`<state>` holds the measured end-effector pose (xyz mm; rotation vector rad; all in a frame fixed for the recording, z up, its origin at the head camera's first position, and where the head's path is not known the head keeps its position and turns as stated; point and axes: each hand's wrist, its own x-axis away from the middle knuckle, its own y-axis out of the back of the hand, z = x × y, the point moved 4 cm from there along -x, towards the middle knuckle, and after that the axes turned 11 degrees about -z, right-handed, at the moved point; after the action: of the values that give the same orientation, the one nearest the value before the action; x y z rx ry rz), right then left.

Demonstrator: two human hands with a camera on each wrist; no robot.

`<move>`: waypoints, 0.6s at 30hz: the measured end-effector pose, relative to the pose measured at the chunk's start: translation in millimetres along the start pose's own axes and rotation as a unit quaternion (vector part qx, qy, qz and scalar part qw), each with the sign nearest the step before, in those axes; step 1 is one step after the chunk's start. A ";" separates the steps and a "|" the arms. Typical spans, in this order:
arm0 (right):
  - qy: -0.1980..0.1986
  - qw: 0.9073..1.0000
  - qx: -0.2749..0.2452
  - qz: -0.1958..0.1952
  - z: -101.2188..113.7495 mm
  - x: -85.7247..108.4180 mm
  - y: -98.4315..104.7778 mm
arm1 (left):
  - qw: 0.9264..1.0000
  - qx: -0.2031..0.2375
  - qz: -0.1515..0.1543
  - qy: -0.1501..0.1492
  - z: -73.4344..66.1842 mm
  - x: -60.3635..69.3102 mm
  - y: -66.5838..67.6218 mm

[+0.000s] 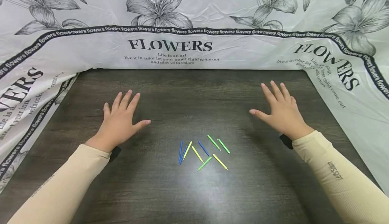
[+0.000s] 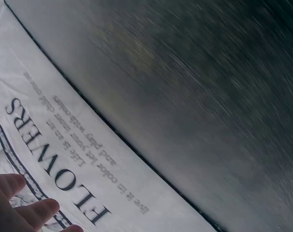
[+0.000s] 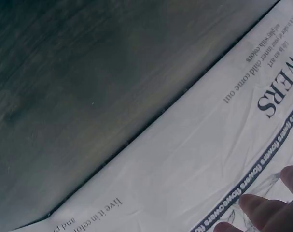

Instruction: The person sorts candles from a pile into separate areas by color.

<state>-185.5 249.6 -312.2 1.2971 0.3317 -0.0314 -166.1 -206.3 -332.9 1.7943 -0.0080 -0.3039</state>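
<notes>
Thin sticks that look like small birthday candles lie loosely scattered on the dark wooden table [image 1: 158, 187], in the middle of the head view. Three are blue, with one blue candle [image 1: 204, 148] near the centre; three are yellow, among them a yellow candle [image 1: 220, 162] at the lower right; three are green, such as the green candle [image 1: 224, 146] at the right. Left of them, my left hand [image 1: 117, 126] has its fingers spread and holds nothing. Over on the right side, my right hand [image 1: 282, 114] is likewise spread, apart from the candles. Neither wrist view shows the candles.
A white cloth [image 1: 243, 53] printed with flowers and lettering stands along the table's back edge and both sides. Beige sleeves [image 1: 63, 183] cover both forearms, and a dark band [image 1: 286, 142] sits at the right wrist.
</notes>
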 end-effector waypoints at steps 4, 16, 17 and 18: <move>0.004 1.000 -0.012 0.000 3.5 -0.1 -2.9 | 1.000 0.009 -0.008 -0.014 -11.5 1.8 0.2; -0.004 0.996 -0.088 0.025 16.3 4.9 -11.0 | 0.993 0.104 -0.023 -0.045 -50.3 8.6 -4.0; -0.007 0.995 -0.096 0.030 17.2 5.1 -11.8 | 0.992 0.120 -0.015 -0.043 -53.5 9.2 -5.0; -0.009 0.994 -0.102 0.034 18.2 5.3 -12.7 | 0.990 0.138 -0.008 -0.041 -56.6 10.0 -5.7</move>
<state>-179.0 229.7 -321.3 1.1046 0.2681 0.0479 -145.5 -152.5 -328.4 2.0548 -0.0978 -0.4033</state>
